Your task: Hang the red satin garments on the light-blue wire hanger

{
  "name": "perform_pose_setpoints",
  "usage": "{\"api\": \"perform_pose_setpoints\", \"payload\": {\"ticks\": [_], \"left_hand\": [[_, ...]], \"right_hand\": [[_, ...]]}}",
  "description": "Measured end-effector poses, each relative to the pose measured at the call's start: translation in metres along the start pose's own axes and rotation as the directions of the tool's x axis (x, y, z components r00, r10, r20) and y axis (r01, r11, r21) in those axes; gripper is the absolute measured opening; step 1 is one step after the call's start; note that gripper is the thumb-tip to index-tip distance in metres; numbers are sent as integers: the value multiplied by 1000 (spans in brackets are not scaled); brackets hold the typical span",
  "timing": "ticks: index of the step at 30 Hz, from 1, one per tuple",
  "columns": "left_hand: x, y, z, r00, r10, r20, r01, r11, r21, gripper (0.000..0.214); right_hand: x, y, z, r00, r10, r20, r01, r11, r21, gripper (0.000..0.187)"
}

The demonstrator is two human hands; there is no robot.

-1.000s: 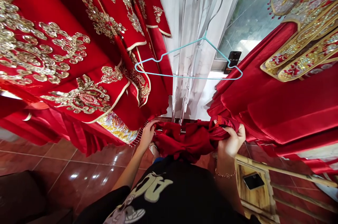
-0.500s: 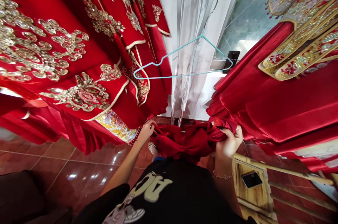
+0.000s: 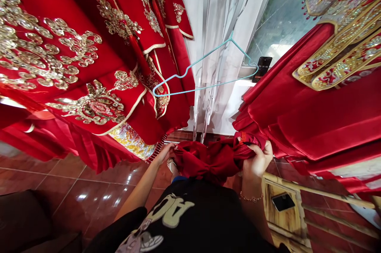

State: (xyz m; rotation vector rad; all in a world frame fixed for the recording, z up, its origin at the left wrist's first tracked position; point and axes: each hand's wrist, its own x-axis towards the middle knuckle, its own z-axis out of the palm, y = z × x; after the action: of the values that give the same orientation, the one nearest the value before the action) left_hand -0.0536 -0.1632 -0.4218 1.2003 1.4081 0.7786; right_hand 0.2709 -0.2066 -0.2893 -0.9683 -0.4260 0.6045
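A crumpled dark red cloth garment (image 3: 205,161) is stretched between my two hands, low in front of my body. My left hand (image 3: 165,153) pinches its left edge. On the other side, my right hand (image 3: 258,158) is closed around a gathered bunch of it, thumb on top. Orange-red stitching or trim shows in that bunch. The garment's full shape is hidden in its folds. Above it hangs a bare light blue hanger (image 3: 231,39) with a metal hook, apart from both hands.
Red gowns with gold sequin embroidery (image 3: 98,104) hang on the left. Another red gown (image 3: 327,122) hangs on the right. A phone (image 3: 263,68) stands by the window (image 3: 279,18). A second phone (image 3: 283,202) lies on a wooden stand (image 3: 281,221) at lower right.
My left hand has shifted slightly left and lower along the garment's edge. The hanger has swung a little, its left end dipping. My right hand stays nearly where it was.
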Motion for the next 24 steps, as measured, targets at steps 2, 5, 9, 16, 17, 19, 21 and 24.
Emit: {"api": "perform_pose_setpoints", "payload": {"ticks": [2,5,9,16,17,19,21,24], "left_hand": [[-6,10,1,997,-26,75,34,994,-103,36],[-17,28,7,982,-22,190,62,976,-207,49],[-36,57,41,898,71,435,136,894,-426,71],[-33,117,125,947,237,215,-70,808,-585,51],[-30,122,134,951,246,188,-105,826,-554,46],[-26,128,145,957,244,156,-142,863,-484,42],[-24,129,147,953,228,201,-123,894,-432,45],[-24,127,137,940,190,285,-57,908,-415,50]], "right_hand": [[1,1,0,1000,-5,3,5,1000,-11,27],[1,1,1,1000,-9,9,9,1000,-30,26],[-3,-1,9,998,46,48,-45,999,-23,26],[-24,-5,25,941,251,225,-255,967,-12,22],[-28,-6,26,930,270,248,-275,961,-14,22],[-34,-7,28,913,294,282,-303,953,-14,21],[-35,-8,28,903,308,301,-318,948,-15,22],[-25,-8,21,899,303,315,-303,952,-53,21]]}}
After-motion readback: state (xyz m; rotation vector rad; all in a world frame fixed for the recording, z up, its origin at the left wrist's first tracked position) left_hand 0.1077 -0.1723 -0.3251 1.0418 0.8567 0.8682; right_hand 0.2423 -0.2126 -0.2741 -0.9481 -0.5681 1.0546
